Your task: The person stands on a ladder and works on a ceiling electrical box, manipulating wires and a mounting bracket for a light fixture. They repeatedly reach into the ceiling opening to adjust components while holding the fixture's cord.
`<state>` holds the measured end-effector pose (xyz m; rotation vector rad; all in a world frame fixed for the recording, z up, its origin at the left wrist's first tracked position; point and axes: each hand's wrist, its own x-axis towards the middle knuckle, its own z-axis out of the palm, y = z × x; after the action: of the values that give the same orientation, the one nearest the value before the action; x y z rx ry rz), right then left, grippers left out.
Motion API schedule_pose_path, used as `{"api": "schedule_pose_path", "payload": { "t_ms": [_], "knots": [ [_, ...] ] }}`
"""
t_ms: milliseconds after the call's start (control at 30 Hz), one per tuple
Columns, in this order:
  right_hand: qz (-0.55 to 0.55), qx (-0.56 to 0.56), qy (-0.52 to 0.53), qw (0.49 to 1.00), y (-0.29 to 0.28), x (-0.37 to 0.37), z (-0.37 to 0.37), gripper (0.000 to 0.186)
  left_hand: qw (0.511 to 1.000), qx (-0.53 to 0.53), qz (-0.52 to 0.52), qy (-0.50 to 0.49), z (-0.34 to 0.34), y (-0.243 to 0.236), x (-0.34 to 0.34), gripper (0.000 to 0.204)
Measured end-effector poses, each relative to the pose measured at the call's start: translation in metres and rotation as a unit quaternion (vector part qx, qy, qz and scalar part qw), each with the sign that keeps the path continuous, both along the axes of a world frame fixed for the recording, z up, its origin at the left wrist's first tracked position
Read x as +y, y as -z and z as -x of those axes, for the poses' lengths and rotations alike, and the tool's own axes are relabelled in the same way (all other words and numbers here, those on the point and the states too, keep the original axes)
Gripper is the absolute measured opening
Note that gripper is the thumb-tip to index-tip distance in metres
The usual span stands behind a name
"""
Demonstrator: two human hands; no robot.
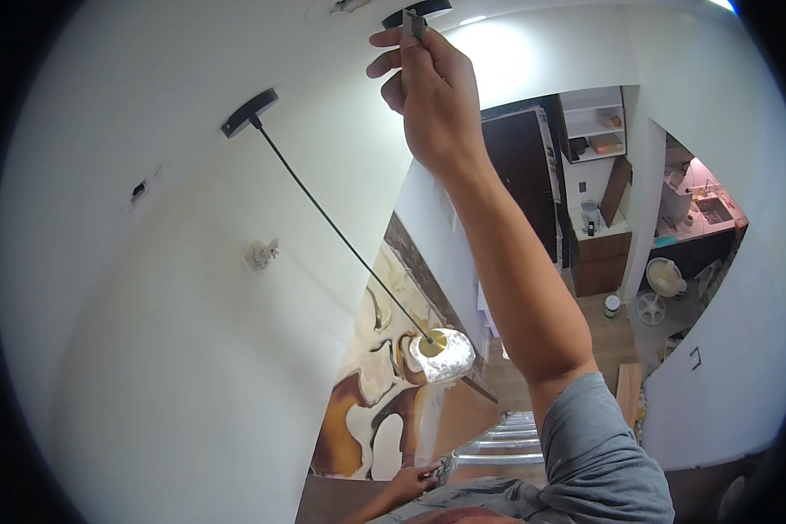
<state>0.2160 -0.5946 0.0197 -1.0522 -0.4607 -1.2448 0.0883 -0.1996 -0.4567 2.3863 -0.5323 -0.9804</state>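
My right hand (437, 96) is raised to the ceiling, with a small flat grey metal piece (413, 26) pinched between thumb and fingers. The piece overlaps a round black ceiling canopy (437, 9) in the view; whether they touch I cannot tell. Low at the bottom, my left hand (410, 483) is closed around something greyish that I cannot make out, beside a metal ladder (502, 444). Left of my raised arm, a second black canopy (251, 112) carries a dark cord down to a pendant lamp with a clear, textured glass shade (454, 356).
A ceiling hole (140, 189) and a whitish fitting (260, 254) are at left. Below stands a wall panel with a brown and cream swirl pattern (345, 419). A dark door (522, 179), open shelves (592, 118), a pedestal fan (664, 278) and a white tub (611, 306) are at right.
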Motion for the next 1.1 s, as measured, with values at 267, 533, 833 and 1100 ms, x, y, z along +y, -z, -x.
{"api": "schedule_pose_path", "payload": {
  "t_ms": [267,533,833,1100],
  "knots": [
    [0.163,0.044,0.285,0.944,0.006,-0.035,0.018,0.027,1.000,-0.020,0.003,-0.002,0.000,-0.015,-0.007,0.050],
    [0.406,0.036,0.542,0.735,-0.027,-0.062,0.085,0.016,0.999,0.018,0.004,-0.035,-0.002,0.004,0.003,0.052],
    [0.530,0.022,0.624,0.574,-0.043,-0.057,0.125,0.024,0.999,-0.004,0.016,-0.034,-0.002,-0.024,-0.014,0.050],
    [0.550,-0.072,0.687,0.470,-0.065,-0.051,0.117,0.027,0.990,-0.036,0.119,-0.060,-0.003,0.009,0.002,0.052]
  ]
}}
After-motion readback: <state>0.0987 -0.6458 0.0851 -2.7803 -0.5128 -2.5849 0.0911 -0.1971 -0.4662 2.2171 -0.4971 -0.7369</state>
